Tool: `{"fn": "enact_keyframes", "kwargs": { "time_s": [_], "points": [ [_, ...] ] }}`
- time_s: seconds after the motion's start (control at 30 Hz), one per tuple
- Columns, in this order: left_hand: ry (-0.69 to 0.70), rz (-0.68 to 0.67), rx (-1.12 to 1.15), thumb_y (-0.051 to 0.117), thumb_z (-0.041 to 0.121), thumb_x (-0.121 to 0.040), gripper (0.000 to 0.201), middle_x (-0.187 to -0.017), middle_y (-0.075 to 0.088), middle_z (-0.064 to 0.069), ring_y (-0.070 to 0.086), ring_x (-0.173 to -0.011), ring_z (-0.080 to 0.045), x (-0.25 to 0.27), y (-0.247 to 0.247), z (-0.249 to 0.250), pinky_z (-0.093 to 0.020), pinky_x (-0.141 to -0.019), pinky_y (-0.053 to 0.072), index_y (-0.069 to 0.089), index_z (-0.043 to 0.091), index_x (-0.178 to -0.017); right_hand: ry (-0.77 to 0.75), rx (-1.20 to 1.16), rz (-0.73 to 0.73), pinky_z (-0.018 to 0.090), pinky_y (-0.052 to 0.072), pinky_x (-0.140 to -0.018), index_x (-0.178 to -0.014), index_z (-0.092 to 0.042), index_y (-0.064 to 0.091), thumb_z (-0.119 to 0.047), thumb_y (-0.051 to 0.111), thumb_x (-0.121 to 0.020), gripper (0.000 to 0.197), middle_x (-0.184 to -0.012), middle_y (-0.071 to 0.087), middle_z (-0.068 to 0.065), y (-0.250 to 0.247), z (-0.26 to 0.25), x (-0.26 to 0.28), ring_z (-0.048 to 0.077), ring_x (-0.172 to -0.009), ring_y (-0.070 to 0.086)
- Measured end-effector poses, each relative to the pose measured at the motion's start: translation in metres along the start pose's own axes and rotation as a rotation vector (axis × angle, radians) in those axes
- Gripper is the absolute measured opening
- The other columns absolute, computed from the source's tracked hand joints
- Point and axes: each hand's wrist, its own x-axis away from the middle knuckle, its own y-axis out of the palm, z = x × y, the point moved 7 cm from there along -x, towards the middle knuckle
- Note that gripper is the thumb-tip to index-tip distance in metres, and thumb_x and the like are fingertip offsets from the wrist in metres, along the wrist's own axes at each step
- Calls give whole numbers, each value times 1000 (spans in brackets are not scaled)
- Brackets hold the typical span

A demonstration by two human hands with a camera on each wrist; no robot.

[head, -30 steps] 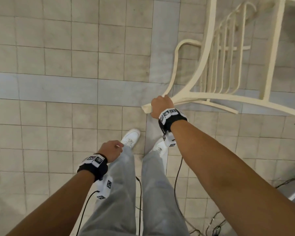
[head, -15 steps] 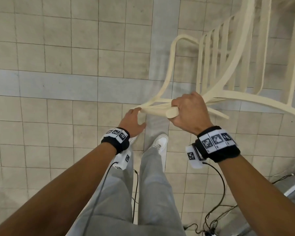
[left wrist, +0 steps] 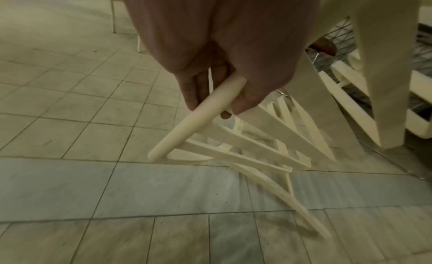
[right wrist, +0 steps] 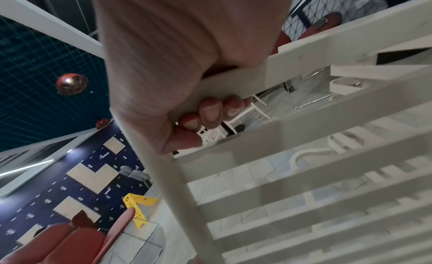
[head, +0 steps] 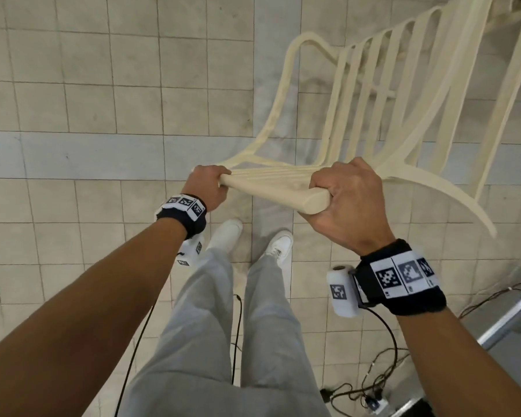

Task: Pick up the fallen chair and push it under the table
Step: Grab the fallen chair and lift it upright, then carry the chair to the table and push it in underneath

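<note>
The chair (head: 358, 121) is held off upright, tilted toward the person, by its top rail (head: 271, 188). The rail is gripped at both ends: the left hand (head: 206, 186) is wrapped over the end left of the rail's middle, fingers curled around it, and the right hand (head: 348, 200) is closed on the other end, fingers hooked under and thumb side over the rounded tip. In the right wrist view the fingertips (right wrist: 211, 114) are seen pressed against the rail's underside. A two-ended hold is judged to be chosen so that the frame can be swung upright without twisting.

Beyond the rail the back slats and one armrest (head: 286, 94) run down toward the floor (head: 103, 85). In the left wrist view a leg (left wrist: 301, 210) appears to meet the tiles; the contact is blurred.

The table is not clearly made out; pale flat edges beyond the chair in the wrist views may belong to it, but this cannot be told.

Open tiles lie left of the chair. Right of it, cables (head: 382, 383) and a metal edge (head: 509, 320) are noted. The shoes (head: 278, 243) stand just below the rail, so little backward room is judged to remain.
</note>
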Motion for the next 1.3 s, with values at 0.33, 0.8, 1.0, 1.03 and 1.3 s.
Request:
{"fn": "enact_keyframes", "kwargs": {
  "time_s": [0.33, 0.8, 1.0, 1.03, 1.3],
  "points": [
    [285, 98, -158, 70, 27, -74, 34, -96, 79, -5, 72, -89, -29, 62, -58, 80, -39, -82, 59, 76, 26, -108, 193, -99, 87, 31, 36, -70, -64, -17, 59, -29, 75, -70, 21, -60, 45, -17, -85, 18, 83, 8, -62, 41],
    [612, -9, -467, 65, 39, -72, 30, -75, 75, 0, 68, -76, -28, 128, -65, 217, -33, -67, 52, 75, 35, -100, 622, 333, 30, 38, 53, -74, -103, -25, 72, -36, 72, -83, 23, -94, 69, 1, -160, 25, 203, 22, -85, 61],
    [530, -216, -374, 63, 30, -75, 37, -89, 76, 4, 70, -82, -22, 125, -42, 221, -37, -77, 59, 68, 41, -111, 764, 726, -259, 32, 33, -63, -75, -15, 54, -18, 60, -91, 18, -58, 38, -1, -159, 11, 189, 17, -55, 40],
    [530, -240, -447, 60, 25, -80, 40, -95, 76, 1, 69, -86, -26, 122, -39, 221, -39, -77, 58, 66, 43, -115, 756, 722, -259, 32, 33, -64, -77, -16, 51, -14, 57, -91, 16, -59, 32, -1, -159, 9, 187, 18, -57, 41],
    [685, -238, -658, 51, 13, -83, 52, -87, 74, -9, 66, -76, -32, 128, -31, 244, -41, -69, 58, 64, 41, -124, 814, 673, -183, 31, 34, -58, -82, -18, 70, -18, 63, -83, 8, -57, 42, -1, -167, 35, 223, 23, -56, 47]
  ]
}}
